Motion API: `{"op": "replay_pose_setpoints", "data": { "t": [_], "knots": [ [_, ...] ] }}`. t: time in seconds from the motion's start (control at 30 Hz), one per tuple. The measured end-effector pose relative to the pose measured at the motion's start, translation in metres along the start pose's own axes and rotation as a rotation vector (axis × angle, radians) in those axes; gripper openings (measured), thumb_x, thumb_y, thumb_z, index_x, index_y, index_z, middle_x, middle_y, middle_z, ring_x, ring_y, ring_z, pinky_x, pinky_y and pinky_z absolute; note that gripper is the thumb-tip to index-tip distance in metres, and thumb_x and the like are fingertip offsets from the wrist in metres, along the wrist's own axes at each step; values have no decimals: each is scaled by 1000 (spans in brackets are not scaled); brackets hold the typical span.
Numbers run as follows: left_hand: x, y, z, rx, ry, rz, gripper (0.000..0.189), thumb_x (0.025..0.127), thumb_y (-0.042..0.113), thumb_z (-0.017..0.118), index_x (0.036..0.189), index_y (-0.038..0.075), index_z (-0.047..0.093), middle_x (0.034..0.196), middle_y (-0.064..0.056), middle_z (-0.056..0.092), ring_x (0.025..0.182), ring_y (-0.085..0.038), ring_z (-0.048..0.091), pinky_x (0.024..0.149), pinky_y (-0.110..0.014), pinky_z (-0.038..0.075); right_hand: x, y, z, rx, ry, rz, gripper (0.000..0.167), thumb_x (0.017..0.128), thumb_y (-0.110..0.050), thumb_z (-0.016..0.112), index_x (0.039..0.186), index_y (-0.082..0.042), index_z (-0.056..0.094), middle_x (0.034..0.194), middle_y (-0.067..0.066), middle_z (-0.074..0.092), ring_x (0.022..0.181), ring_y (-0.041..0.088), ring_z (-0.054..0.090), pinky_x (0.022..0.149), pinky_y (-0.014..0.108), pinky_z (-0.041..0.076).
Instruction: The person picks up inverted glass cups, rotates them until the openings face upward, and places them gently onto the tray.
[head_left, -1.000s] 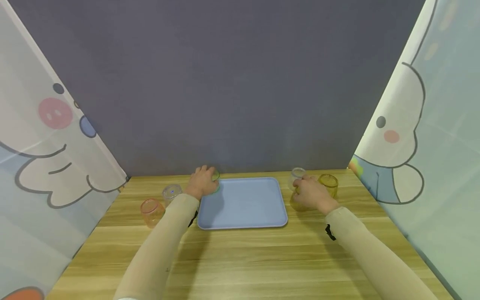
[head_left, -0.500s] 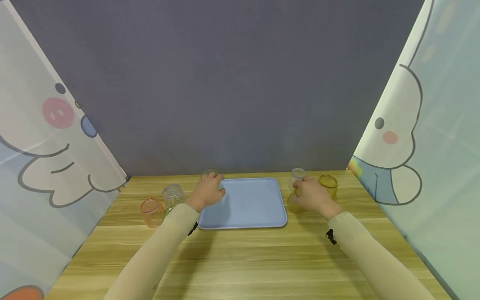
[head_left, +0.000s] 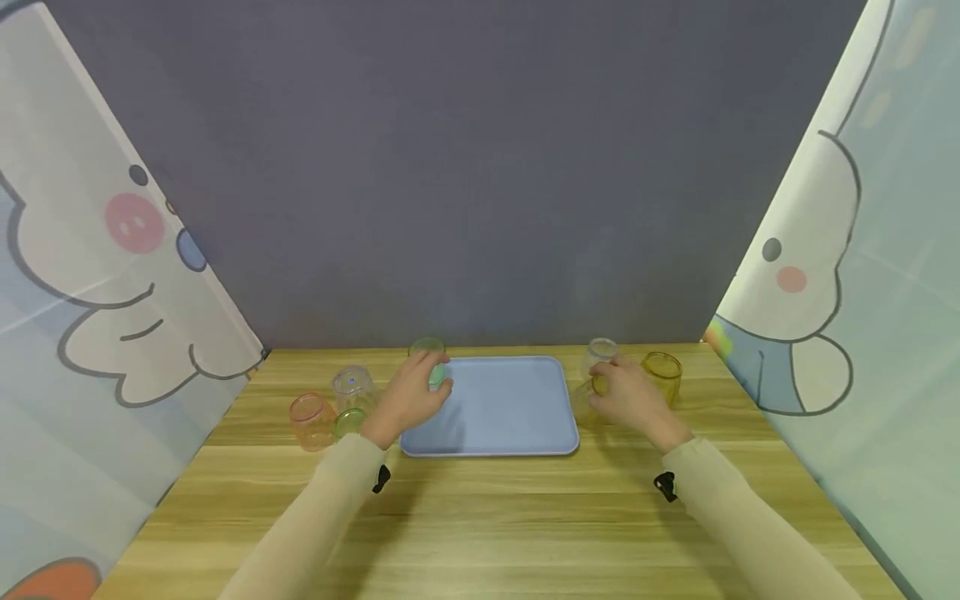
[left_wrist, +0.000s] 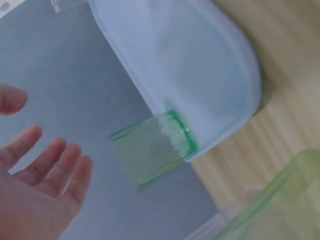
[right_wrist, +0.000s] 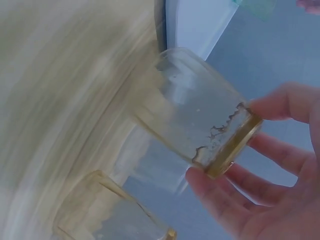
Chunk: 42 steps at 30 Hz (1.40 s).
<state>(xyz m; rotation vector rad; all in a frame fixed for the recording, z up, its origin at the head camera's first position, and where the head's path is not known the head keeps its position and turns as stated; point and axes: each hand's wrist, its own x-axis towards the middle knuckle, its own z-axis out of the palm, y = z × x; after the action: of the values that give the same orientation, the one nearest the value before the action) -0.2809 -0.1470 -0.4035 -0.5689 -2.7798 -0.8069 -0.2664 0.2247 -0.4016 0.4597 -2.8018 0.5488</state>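
Note:
A green glass (head_left: 427, 354) stands upright in the far left corner of the light blue tray (head_left: 495, 408). My left hand (head_left: 411, 393) is over the tray's left side, its fingers loosely spread. In the left wrist view that hand (left_wrist: 45, 180) is apart from the green glass (left_wrist: 152, 150) and holds nothing. To the right of the tray, my right hand (head_left: 630, 392) grips an amber glass by its thick base. The right wrist view shows fingers and thumb around the base of this amber glass (right_wrist: 195, 110), its mouth pointing down to the table.
On the left stand a pink glass (head_left: 312, 422), a clear glass (head_left: 354, 387) and another green glass (head_left: 349, 422), partly behind my left arm. Past my right hand are a clear glass (head_left: 601, 353) and a second amber glass (head_left: 663, 373). A grey panel (head_left: 480, 183) closes off the back.
My left hand has let go of the green glass and drawn back toward me, leaving it in the tray's corner. The right hand keeps its grip on the amber glass, nearly still.

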Motion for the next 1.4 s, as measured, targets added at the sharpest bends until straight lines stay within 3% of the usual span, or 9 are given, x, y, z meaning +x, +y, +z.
{"op": "replay_pose_setpoints", "data": {
  "t": [0.17, 0.27, 0.47, 0.57, 0.93, 1.17, 1.4],
  "knots": [
    [-8, -2, 4, -86, 71, 38, 44, 96, 25, 67, 136, 8, 59, 135, -9, 57, 122, -30, 55, 102, -51, 46, -3, 0, 1, 75, 38, 6, 41, 82, -16, 72, 118, 3, 69, 118, 23, 63, 107, 44, 61, 90, 60, 50],
    [-13, -3, 6, -151, 81, 32, 46, 95, 26, 69, 136, 9, 58, 134, -9, 55, 119, -30, 54, 99, -50, 47, -4, -1, 2, 157, 54, 19, 39, 84, -14, 71, 119, 2, 69, 122, 23, 64, 110, 43, 61, 92, 59, 49],
    [-18, -1, 10, -441, 67, -25, 43, 97, 23, 70, 136, 9, 57, 131, -9, 55, 120, -34, 53, 99, -51, 47, -6, -1, 1, 308, 63, 55, 39, 86, -14, 70, 121, 1, 68, 120, 22, 64, 105, 40, 61, 89, 56, 51],
    [-18, -2, 11, -536, 71, -58, 41, 99, 24, 69, 135, 12, 57, 131, -7, 57, 121, -35, 53, 100, -49, 47, -8, 0, 3, 354, 55, 82, 40, 88, -14, 69, 124, 1, 67, 121, 22, 64, 107, 41, 61, 90, 55, 51],
    [-25, -5, 16, -584, 101, -63, 48, 98, 25, 71, 140, 11, 53, 138, -9, 53, 123, -29, 52, 105, -58, 41, -12, 9, 17, 547, 77, 84, 42, 90, -11, 72, 129, 1, 64, 124, 20, 65, 112, 40, 61, 89, 47, 53],
    [-38, 28, -7, -608, 108, -93, 47, 98, 9, 68, 140, -3, 50, 138, -21, 52, 124, -39, 50, 105, -56, 40, -13, 6, 31, 676, 83, 77, 43, 89, -8, 76, 128, 3, 64, 122, 19, 67, 112, 37, 62, 85, 30, 54],
    [-42, 31, -8, -624, 115, -58, 47, 96, 6, 69, 138, -6, 50, 136, -24, 53, 123, -42, 51, 105, -62, 39, -16, -3, 31, 783, 102, 63, 40, 89, -2, 74, 127, 7, 65, 123, 24, 65, 111, 42, 62, 82, 22, 53]
  ]
}}
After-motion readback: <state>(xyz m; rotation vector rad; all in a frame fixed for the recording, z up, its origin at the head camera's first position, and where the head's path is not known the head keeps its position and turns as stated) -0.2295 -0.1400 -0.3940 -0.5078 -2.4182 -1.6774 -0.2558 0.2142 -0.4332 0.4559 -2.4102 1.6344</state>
